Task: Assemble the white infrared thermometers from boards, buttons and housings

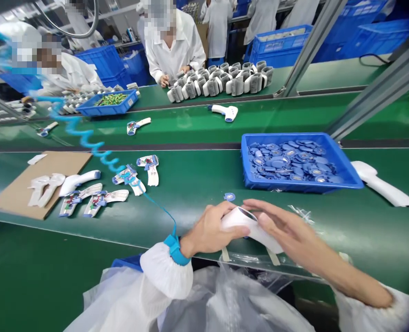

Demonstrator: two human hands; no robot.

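Note:
A white thermometer housing (263, 237) with an open end is held in front of me, over the near edge of the bench. My left hand (209, 228) is closed round its left end, thumb along the near side. My right hand (289, 230) lies along the other side, thumb and fingers against the housing near its opening; part of the grip is hidden. A blue oval cover (229, 197) lies on the bench just beyond my left hand. A blue wrist strap (176, 250) circles my left wrist, its cord running forward left.
A blue tray (303, 186) of blue covers stands right, beside another white housing (386, 184). Left lie opened thermometer halves (106, 198) and cardboard (10, 198). A coiled blue cord (86, 138) hangs left. A co-worker (174, 41) sits across the conveyor (183, 127).

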